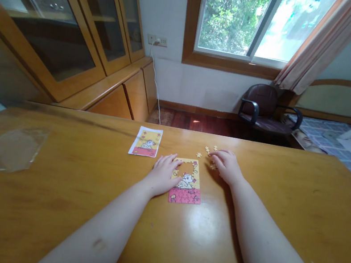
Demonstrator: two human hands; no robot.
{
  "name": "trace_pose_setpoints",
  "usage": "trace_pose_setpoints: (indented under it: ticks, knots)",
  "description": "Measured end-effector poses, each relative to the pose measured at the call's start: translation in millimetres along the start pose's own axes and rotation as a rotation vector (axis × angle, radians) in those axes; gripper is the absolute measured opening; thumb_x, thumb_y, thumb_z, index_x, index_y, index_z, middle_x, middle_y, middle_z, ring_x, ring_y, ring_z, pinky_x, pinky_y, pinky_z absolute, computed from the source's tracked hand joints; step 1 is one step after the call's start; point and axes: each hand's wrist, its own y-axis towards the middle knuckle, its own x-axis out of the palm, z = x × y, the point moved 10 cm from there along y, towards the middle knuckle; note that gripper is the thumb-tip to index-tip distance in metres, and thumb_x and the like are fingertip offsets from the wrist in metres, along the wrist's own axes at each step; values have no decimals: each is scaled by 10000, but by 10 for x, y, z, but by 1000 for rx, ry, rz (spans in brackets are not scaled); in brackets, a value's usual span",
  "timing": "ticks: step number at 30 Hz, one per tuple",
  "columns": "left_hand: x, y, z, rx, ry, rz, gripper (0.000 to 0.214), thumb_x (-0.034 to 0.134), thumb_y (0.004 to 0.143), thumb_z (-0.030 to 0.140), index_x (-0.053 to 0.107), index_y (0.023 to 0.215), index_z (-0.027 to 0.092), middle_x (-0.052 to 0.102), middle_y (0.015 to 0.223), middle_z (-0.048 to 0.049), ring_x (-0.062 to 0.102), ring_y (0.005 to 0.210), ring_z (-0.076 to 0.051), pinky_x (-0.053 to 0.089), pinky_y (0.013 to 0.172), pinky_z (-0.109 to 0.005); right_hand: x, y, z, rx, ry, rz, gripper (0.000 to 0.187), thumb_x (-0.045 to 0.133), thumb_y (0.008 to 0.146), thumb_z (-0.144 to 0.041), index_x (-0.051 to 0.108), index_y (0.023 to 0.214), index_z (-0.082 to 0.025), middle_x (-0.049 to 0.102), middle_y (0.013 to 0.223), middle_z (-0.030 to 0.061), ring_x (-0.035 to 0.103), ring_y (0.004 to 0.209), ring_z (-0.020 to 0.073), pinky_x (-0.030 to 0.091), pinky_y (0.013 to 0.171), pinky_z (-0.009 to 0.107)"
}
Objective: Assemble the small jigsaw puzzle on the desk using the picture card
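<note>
A small jigsaw puzzle (184,196) lies on the desk, pink at the bottom and yellow above, with a white cartoon animal in the middle. Its upper middle has a gap where the wood shows through. My left hand (163,176) rests open across the puzzle's left edge, thumb and fingers spread and covering part of it. Beyond the puzzle's upper right corner, my right hand (226,167) hovers low over several loose puzzle pieces (207,149), its fingers loosely bent and apart. I see no piece in its grip. One loose piece (199,155) lies just left of those fingers.
A printed picture card (141,148) matching the puzzle lies up and left of it. A clear plastic bag (11,149) is flat on the left of the wooden desk (265,220). Past the desk stand a cabinet (110,74), an armchair (261,106) and a bed (334,137).
</note>
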Motion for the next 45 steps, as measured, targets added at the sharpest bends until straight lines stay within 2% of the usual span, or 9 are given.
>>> trace_pose_setpoints:
  ticks: [6,12,17,24,27,29,33,37,45]
  knots:
    - [-12,4,9,-8,2,8,530,560,799,395,512,1295,213,377,1480,-116,314,1378,-279,170,1166,-489,272,-60,-252,-116,-9,-246,373,402,940,-410,615,1231,-313,580,1325,27,425,1309,250,120,1125,566]
    - [-1,5,6,1,-3,2,530,544,809,400,497,1305,219,358,1492,-116,298,1387,-285,162,1166,-500,225,-37,-142,-5,-131,-171,405,358,955,-411,581,1274,-298,497,1407,25,284,1393,285,81,1117,611]
    - [-3,4,4,-3,-10,5,525,549,807,407,500,1297,225,363,1489,-114,304,1384,-285,159,1168,-503,254,-42,-111,-15,-111,-162,388,366,951,-401,603,1238,-293,580,1323,41,339,1366,270,69,1123,601]
    - [-3,-5,-5,1,-16,-3,527,543,812,400,497,1305,218,353,1493,-114,295,1389,-280,152,1172,-492,-1,-25,268,198,3,65,444,282,964,-388,688,1061,-235,685,1142,63,556,1143,242,211,1098,538]
    - [-3,-7,-7,1,-20,0,526,549,811,396,495,1304,220,359,1490,-115,301,1386,-283,160,1170,-497,20,-26,319,226,15,43,439,296,954,-395,697,1024,-230,691,1117,70,563,1116,257,216,1089,546]
    - [-1,-7,-7,3,-22,2,525,548,813,398,491,1306,226,363,1489,-113,298,1389,-281,165,1169,-498,25,-34,357,237,45,50,434,309,943,-401,696,1017,-219,693,1106,80,567,1110,264,280,1064,518]
    - [1,-5,-6,7,-19,8,518,539,816,406,494,1302,233,367,1486,-107,304,1386,-278,169,1170,-497,-23,-90,554,312,285,159,454,296,925,-417,683,989,-187,705,1052,88,621,1020,229,449,927,379]
    - [5,-4,-11,4,-12,5,523,533,817,404,494,1307,227,362,1489,-110,305,1385,-276,164,1171,-492,-68,-139,701,371,363,235,435,314,891,-416,677,909,-177,717,951,81,641,925,225,478,864,357]
    - [-4,-11,2,4,-20,-2,521,536,816,406,495,1303,224,364,1487,-113,303,1386,-275,154,1171,-497,6,-78,585,314,303,113,451,307,894,-430,693,893,-197,709,970,65,632,921,220,474,842,345]
